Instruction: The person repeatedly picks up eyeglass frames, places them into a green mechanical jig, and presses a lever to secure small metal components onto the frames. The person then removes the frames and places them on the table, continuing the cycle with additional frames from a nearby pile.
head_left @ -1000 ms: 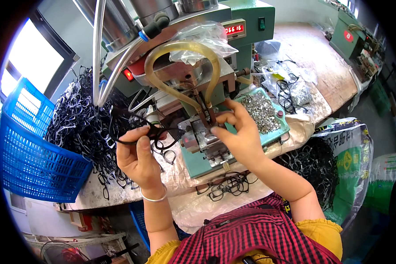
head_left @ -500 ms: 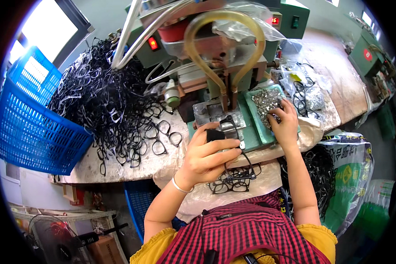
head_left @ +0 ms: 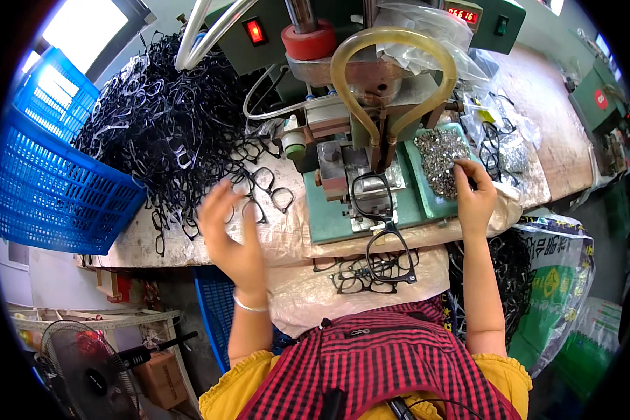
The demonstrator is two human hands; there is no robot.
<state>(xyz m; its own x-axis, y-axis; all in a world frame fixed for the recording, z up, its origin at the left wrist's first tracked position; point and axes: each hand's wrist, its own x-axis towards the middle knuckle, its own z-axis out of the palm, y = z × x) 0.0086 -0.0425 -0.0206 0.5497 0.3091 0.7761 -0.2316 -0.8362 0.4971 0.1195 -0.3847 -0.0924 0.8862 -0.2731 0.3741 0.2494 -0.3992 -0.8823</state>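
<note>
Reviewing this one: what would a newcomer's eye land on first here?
Probably the big heap of black eyeglass frames, piled at the left beside a blue basket. Next, the yellowish looped tube on the machine near the centre, with a single black frame below it. To the right, the right hand is at a turquoise tray of small shiny pieces.

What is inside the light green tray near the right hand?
A heap of small shiny grey pieces lies in the light green tray. The right hand covers part of the right side; the bottom under the heap cannot be seen.
</note>
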